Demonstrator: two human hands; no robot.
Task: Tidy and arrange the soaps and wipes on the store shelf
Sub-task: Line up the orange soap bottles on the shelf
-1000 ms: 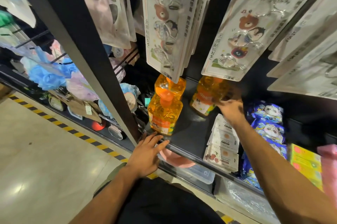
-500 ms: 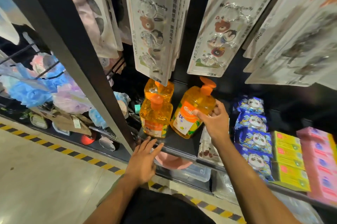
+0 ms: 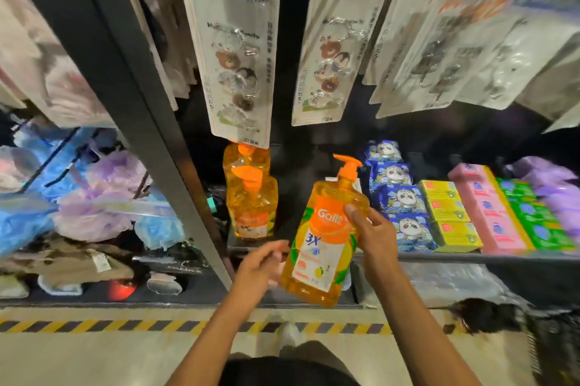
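My right hand (image 3: 373, 235) grips an orange pump bottle of liquid soap (image 3: 323, 244), lifted off the shelf and tilted in front of it. Beside the bottle's lower left side is my left hand (image 3: 260, 269), fingers relaxed; I cannot tell whether it touches the bottle. Two more orange soap bottles (image 3: 251, 200) stand one behind the other at the left of the black shelf (image 3: 439, 257). To the right lie blue panda wipe packs (image 3: 398, 197), then yellow (image 3: 448, 216), pink (image 3: 489, 213) and green soap boxes (image 3: 536, 219).
A black upright post (image 3: 125, 103) divides the shelving; bath sponges (image 3: 103, 194) hang left of it. Carded hook packs (image 3: 238, 62) dangle just above the bottles. Purple packs (image 3: 552, 187) sit far right. A yellow-black striped line (image 3: 94, 326) marks the floor edge.
My right hand has pulled the soap bottle from the back of the shelf out towards me. My left hand has left the shelf edge and moved up beside the bottle.
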